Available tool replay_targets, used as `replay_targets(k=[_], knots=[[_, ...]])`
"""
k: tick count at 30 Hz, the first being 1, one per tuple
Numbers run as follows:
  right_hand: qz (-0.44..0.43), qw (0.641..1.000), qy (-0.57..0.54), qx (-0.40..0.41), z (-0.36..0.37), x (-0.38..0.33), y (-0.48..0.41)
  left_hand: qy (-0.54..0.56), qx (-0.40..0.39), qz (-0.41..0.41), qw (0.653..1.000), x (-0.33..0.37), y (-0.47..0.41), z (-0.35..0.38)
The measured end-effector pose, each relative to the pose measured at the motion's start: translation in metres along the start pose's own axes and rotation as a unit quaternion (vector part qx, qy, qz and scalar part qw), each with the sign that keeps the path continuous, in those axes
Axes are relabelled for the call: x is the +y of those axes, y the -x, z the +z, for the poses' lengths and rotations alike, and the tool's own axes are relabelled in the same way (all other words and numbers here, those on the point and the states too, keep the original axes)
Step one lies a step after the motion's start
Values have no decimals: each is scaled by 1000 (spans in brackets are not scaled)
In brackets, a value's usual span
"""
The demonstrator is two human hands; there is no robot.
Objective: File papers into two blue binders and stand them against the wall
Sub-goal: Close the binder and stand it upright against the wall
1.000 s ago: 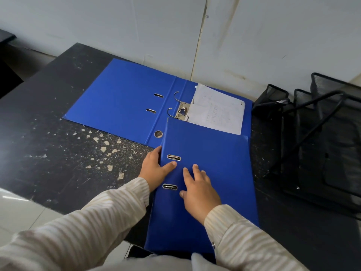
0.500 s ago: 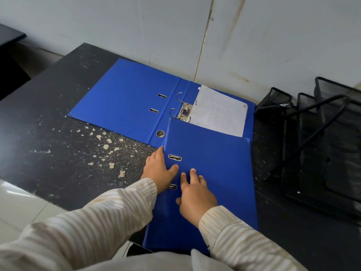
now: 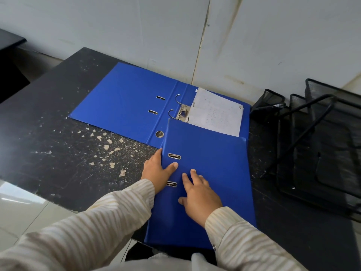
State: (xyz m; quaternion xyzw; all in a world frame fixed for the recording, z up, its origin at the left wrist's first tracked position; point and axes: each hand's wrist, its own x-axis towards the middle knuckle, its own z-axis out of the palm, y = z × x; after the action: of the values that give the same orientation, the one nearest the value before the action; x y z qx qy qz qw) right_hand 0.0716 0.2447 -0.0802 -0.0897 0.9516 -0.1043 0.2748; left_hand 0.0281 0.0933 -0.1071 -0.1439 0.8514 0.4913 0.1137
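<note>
A closed blue binder is laid flat on the near part of a black table, its near edge reaching the table's front edge. Its far end is overlapped onto the right half of an open blue binder, which is spread flat further back, close to the white wall. Inside the open binder, two metal rings are seen standing open beside the spine, and a sheet of paper is lying on the right cover, just past the closed binder's far edge.

The left hand is placed at the closed binder's left edge, by the spine: the fingers are wrapped down over the edge and the thumb is pressed on the cover between two metal slots. Whether the edge is truly gripped cannot be told. The right hand is laid flat and open on the cover, fingers spread, nothing grasped.

Both arms are covered by striped cream sleeves. To the right of the binders, black wire-mesh desk trays are set on the table, apart from both. The table's surface is marked with pale chipped spots left of the hands.
</note>
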Motion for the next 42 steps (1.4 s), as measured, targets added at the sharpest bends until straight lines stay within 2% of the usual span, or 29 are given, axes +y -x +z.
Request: replay_targets(k=[4,11,17,22,28,33,38,42], knots=[[18,999,-33,-13,9,20,15,7,-18,-6,1000,-11,16,2],[35,999,-14,-18,15,19,26,-45,21,-64,997,-6,16,13],[42,999,-5,-27,16,19,25,-44,16,-90,995,1,12,13],[48,998,-26,-13,17,22,25,-50,-2,-158,986,12,0,6],[55,998,-43,-9,14,21,26,174,-60,-226,956,19,-7,-10],[60,996,-67,6,14,16,34,236,-130,-235,934,22,2,-27],[57,987,-137,60,6,5,44,300,-218,-181,911,31,21,-36],[35,982,-151,110,-7,-6,50,345,-225,-136,901,47,38,-32]])
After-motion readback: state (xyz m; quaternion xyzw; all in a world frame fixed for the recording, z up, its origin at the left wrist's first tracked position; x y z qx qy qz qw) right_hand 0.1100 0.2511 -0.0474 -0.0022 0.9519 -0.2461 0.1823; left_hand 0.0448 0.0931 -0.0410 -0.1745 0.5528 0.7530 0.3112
